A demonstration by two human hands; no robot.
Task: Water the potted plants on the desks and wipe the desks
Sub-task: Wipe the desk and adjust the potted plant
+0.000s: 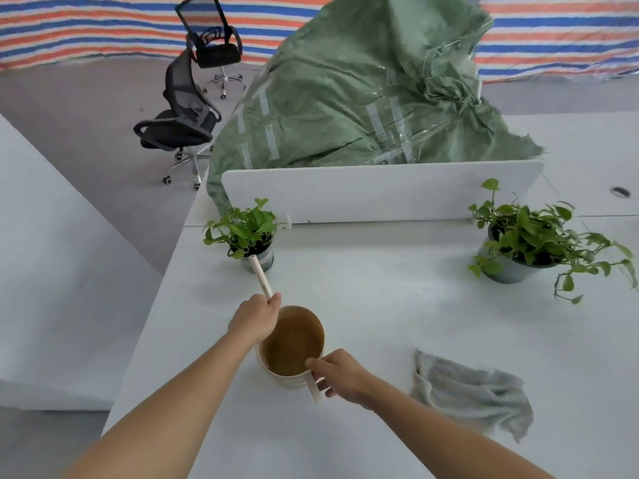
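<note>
Left hand fingers are clamping the spout and right hand fingers the handle of the nearly full watering can, its tip reaching the left potted plant, so hasty tilting is risking spills on the desk.

A big green woven sack — crumpled and patched with strips of clear tape — lies slumped behind a white divider panel that stands upright on the desk. The sack's lower left corner reaches past the panel's left end. Beyond, on the grey floor, stand two black mesh office chairs on castors: the nearer chair just left of the sack, the farther chair behind it, close to the backdrop. That backdrop is a tarpaulin — striped orange, blue and white — running across the top of the view.
</note>
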